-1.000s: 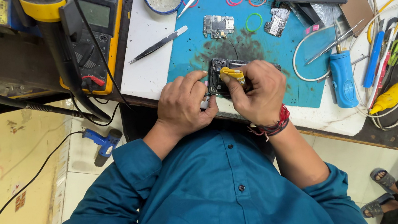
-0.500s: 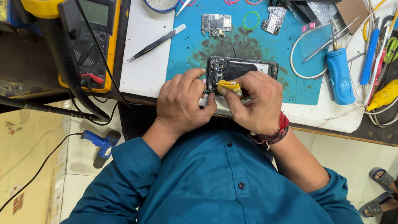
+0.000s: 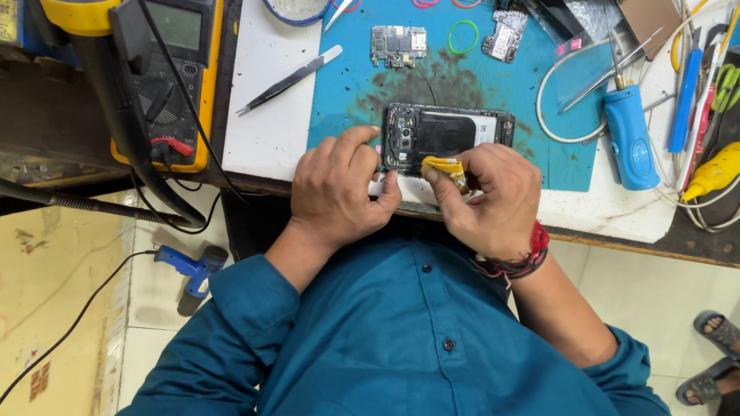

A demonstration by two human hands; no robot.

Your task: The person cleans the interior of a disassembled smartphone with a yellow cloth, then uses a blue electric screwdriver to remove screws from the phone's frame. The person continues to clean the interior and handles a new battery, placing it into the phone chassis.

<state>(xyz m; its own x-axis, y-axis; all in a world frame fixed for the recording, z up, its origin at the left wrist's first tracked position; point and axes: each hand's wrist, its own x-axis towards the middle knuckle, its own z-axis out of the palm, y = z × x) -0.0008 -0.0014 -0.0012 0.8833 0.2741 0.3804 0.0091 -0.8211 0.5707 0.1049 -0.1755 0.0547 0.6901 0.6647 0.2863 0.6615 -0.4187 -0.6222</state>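
Head view: nearest, the left hand [image 3: 337, 193] is gripping the near left end of an opened phone [image 3: 445, 133], fingers curled over its edge. Just beside it, the right hand [image 3: 489, 198] is pinching a small yellow tool [image 3: 443, 167] against the phone's near edge. The phone is lying flat on the near part of the blue mat [image 3: 346, 89]. Farther out, two circuit boards [image 3: 398, 45] are sitting on the mat and tweezers [image 3: 288, 80] are lying left of it. A multimeter [image 3: 178, 62] is standing far left, and a blue screwdriver [image 3: 630, 134] is lying right of the mat.
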